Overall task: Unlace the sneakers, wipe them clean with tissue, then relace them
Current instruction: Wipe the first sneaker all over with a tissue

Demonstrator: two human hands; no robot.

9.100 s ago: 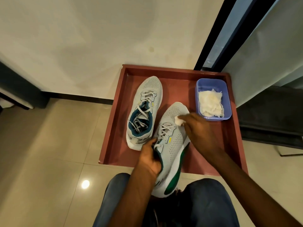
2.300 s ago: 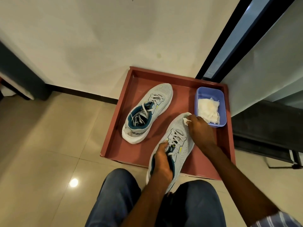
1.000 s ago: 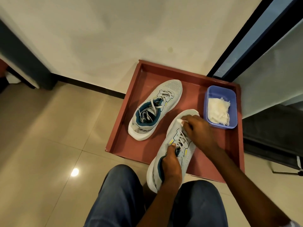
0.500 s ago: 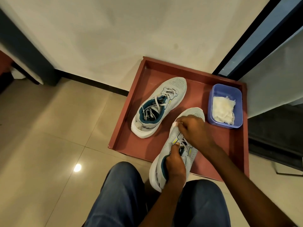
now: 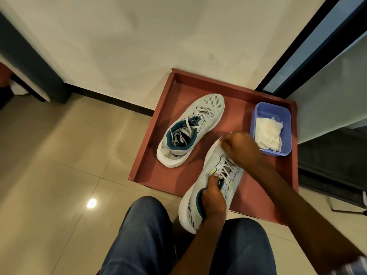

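Beige floor tiles (image 5: pixel 59 155) filled the left of the view, running up to a pale wall with a dark skirting. Next came the reddish-brown tray (image 5: pixel 147 161), set on the floor against that wall. Inside it, toward its left, lay the far sneaker (image 5: pixel 190 132), grey mesh with a teal lining, laces loose in its opening, toe pointing away and to the right. Nearer the person, the near sneaker (image 5: pixel 210 185) lay with its long axis running from the heel, which overhung the tray's front edge above the jeans-clad knees (image 5: pixel 143 235), up and right to the toe inside the tray; its laces appeared threaded. The left hand (image 5: pixel 213 201) gripped this shoe at the collar, fingers curled into the opening and thumb up along the tongue. The right hand (image 5: pixel 240 147), blurred, was closed over the toe end; only a sliver of white showed at its edge, probably tissue, though I could not tell for certain. So the toe lay directly under the right hand, the heel under the left, and any wipe would likely travel along that axis. Furthest right, the blue plastic tub (image 5: pixel 256 116) of white tissue (image 5: pixel 268 133) sat in the tray's back corner, just beside the right hand.
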